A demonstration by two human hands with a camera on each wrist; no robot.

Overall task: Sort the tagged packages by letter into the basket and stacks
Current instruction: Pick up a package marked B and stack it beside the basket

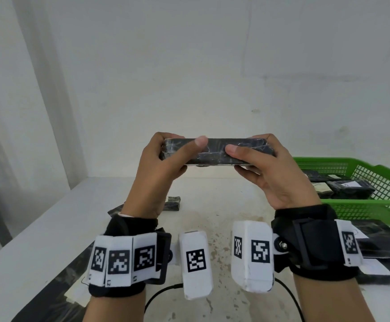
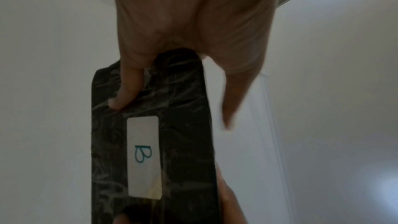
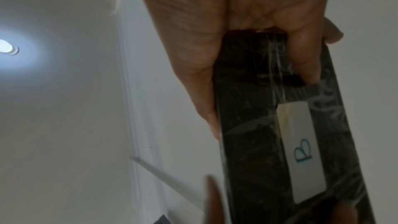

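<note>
A black wrapped package (image 1: 214,151) is held up level above the table by both hands. My left hand (image 1: 166,159) grips its left end, thumb on the near face. My right hand (image 1: 261,163) grips its right end the same way. The package's underside carries a white tag (image 2: 143,157) with a blue letter B, seen in the left wrist view and on the tag (image 3: 301,152) in the right wrist view. The green mesh basket (image 1: 361,209) stands at the right with several black packages (image 1: 349,188) inside.
A small black package (image 1: 172,203) lies on the white table (image 1: 212,217) behind my left wrist. More black packages (image 1: 379,240) lie in front of the basket at the right, and others (image 1: 57,296) at the lower left. White walls close the back and left.
</note>
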